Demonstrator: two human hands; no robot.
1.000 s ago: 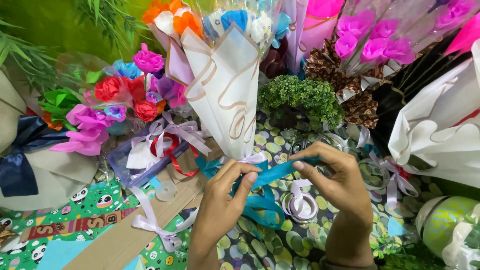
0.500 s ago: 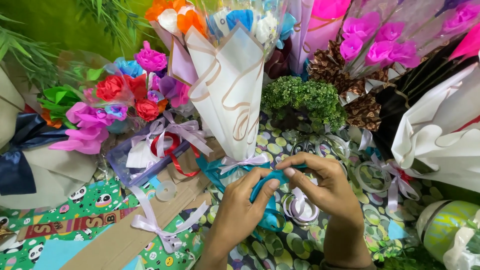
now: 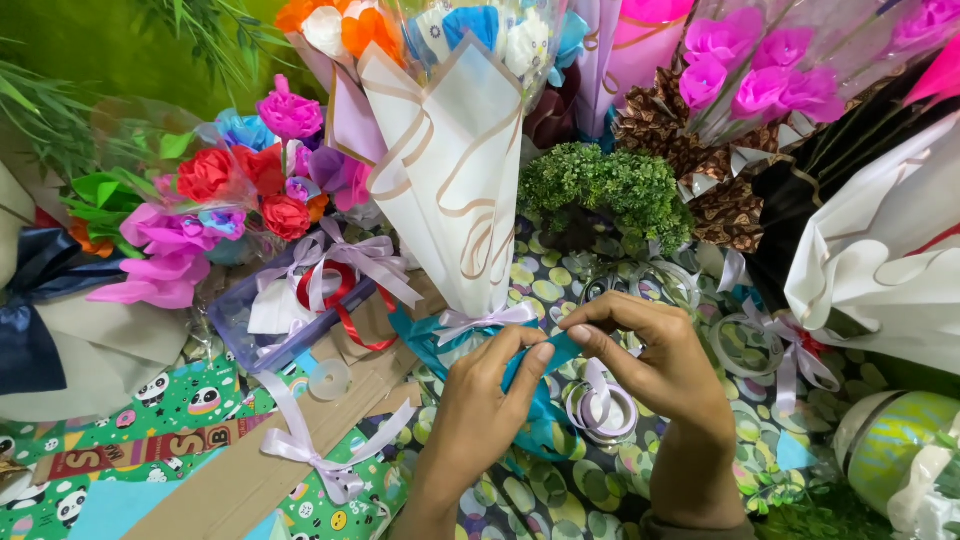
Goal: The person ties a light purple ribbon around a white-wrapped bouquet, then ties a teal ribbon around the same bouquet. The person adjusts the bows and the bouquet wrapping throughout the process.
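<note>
Head view of a work surface covered in patterned wrapping paper [image 3: 560, 290]. The left hand [image 3: 480, 400] and right hand [image 3: 655, 365] meet near the middle of the surface, fingertips together, both pinching a teal ribbon [image 3: 545, 360] at the base of a cream-wrapped bouquet [image 3: 450, 170], which stands upright just beyond the hands. A pale lilac bow [image 3: 480, 322] is tied round the bouquet's neck, just above the teal ribbon. A ribbon roll [image 3: 600, 410] lies just below the right hand. A green moss ball [image 3: 605, 190] sits behind it; paper flowers [image 3: 230, 190] lie toward the left edge.
</note>
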